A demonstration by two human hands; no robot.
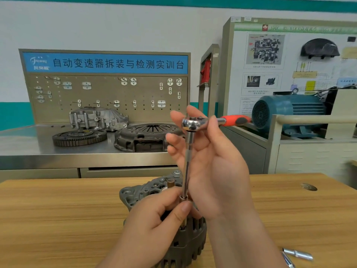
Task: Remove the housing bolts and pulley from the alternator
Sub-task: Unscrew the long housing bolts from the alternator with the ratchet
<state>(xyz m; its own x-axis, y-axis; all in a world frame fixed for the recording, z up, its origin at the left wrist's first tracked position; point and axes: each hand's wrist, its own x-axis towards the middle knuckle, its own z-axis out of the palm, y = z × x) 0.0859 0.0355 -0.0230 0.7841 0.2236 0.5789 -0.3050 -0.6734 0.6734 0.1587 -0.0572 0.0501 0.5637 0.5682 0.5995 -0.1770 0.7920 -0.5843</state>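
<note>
- The left hand (154, 219) is pinching the socket (183, 198) between thumb and curled fingers, low down against the top of the alternator (179, 246).
- The alternator is standing on end on the wooden table (58, 209), near the front edge and directly under both hands. Its finned body is facing the camera.
- The pulley is not showing from this angle, so I cannot tell whether it is on or off.
- The extension bar (187, 167) is rising upright from the socket to the ratchet (193, 123). The bolt under the socket is hidden by the left thumb.
- The right hand (212, 161) is grasping the ratchet head, with the thumb over the top and the fingers wrapped around the far side. The orange handle (235, 119) is pointing off to the right, with nothing gripping it.
- Judging from this, the person is working on a housing bolt, either seating the socket on it or spinning it by the ratchet head.
- The next move is probably calling for the bar to be kept square on the bolt while the right hand is turning or shifting out to the handle, and for the left hand to be steadying the socket.
- Loose metal pieces (297, 254) are lying on the table at the lower right, well apart from the alternator.
</note>
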